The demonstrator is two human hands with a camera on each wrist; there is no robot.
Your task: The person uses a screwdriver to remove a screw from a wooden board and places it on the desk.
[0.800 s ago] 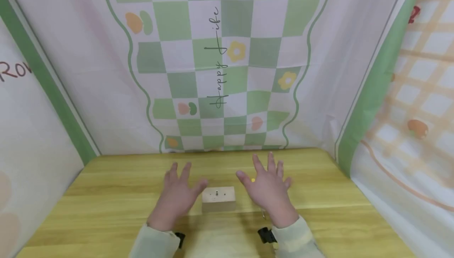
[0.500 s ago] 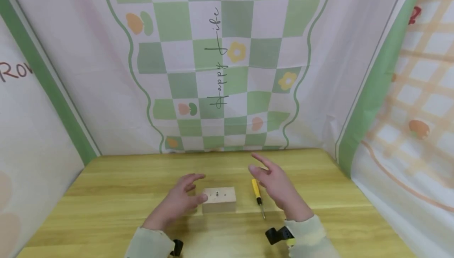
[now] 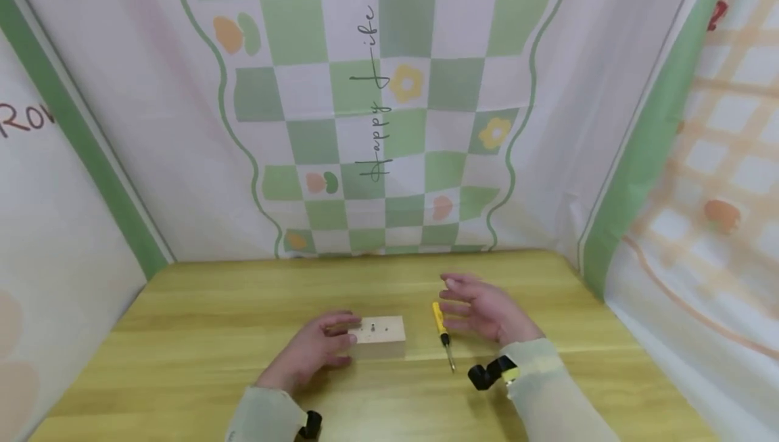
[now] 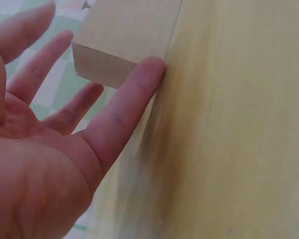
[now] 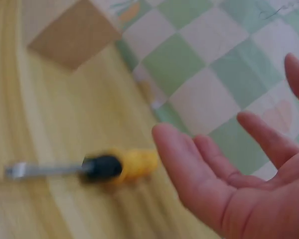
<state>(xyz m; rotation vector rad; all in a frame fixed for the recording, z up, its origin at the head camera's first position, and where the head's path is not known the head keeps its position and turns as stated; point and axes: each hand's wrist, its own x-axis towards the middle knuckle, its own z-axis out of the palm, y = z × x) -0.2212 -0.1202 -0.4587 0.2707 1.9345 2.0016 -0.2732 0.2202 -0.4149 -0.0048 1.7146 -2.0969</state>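
Note:
A pale wooden block [image 3: 389, 340] lies on the table with several small dark spots on top. In the left wrist view a small screw [image 4: 86, 5] stands up from that block. My left hand [image 3: 313, 352] is at the block's left end, fingers spread and loosely bent, one fingertip overlapping its lower edge in the left wrist view. To the right lies a screwdriver [image 3: 440, 320] with a yellow and black handle, its metal tip toward me. Beside its handle hovers my right hand [image 3: 487, 310], fingers extended and apart, with nothing in them.
The wood-grain table [image 3: 201, 334] reaches back to a hanging green-and-white checked cloth [image 3: 359, 104]. More cloth walls stand at the left and right sides. A black wrist camera [image 3: 487, 373] sits on the right sleeve.
Both hands were raised with fingers spread. The left has come down to the block's left end; the right has shifted right and turned its palm inward, uncovering the screwdriver.

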